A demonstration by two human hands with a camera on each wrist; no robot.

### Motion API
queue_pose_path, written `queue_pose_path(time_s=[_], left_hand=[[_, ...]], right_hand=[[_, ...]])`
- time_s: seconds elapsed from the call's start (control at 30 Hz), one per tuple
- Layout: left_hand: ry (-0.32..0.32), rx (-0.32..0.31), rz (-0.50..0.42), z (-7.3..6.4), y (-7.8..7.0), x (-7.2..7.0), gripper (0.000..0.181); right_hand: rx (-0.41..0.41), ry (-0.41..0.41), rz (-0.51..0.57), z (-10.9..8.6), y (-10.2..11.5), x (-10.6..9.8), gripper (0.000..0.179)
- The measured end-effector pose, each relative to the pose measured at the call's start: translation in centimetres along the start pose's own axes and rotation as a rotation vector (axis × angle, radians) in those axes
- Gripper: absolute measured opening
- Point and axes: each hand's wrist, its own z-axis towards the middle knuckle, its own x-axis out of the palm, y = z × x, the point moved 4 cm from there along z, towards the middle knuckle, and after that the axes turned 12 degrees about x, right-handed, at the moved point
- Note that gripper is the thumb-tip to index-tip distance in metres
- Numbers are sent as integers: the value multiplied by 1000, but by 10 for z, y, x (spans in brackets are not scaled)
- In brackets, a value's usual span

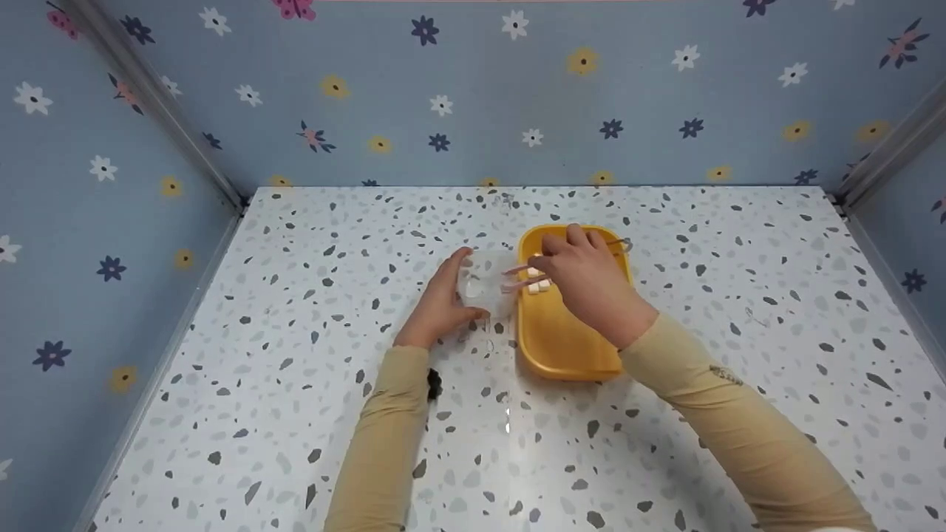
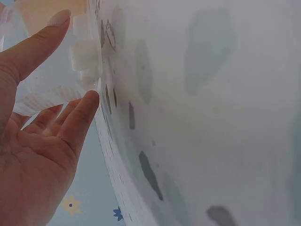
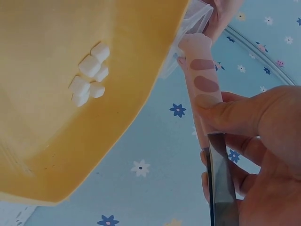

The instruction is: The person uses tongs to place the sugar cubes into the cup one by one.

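My left hand (image 1: 434, 307) grips a clear plastic container (image 1: 484, 288) from its left side, thumb and fingers on opposite walls. White cubes (image 2: 86, 55) show through its wall in the left wrist view. My right hand (image 1: 591, 284) pinches tongs (image 3: 201, 77) with metal arms and pink, paw-shaped ends. The tongs' tips overlap the container's right side in the head view; no cube shows between them. Under my right hand is a yellow tray (image 1: 565, 347) with several white cubes (image 3: 89, 68) lying in a cluster on its floor.
The speckled white table (image 1: 295, 355) carries both containers, the tray directly right of the clear one. Blue flowered panels (image 1: 502, 96) stand along the back and both sides. A small black object (image 1: 434, 384) shows beside the left sleeve.
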Motion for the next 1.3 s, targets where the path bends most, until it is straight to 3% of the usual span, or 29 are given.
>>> queue_pose_path(time_s=[0.37,0.67,0.93,1.3], left_hand=[[-3,-3,0,0,1,1,107],[-3,-24,6,1,0,0,109],[0,7,11,1,2,0,107],[1,-1,4,-1,1,0,108]], right_hand=[[34,54,2,2,-1,0,43],[31,40,12,1,-1,-2,44],[17,-18,11,-1,-7,-6,41],[46,-18,41,-3,-20,-8,41]])
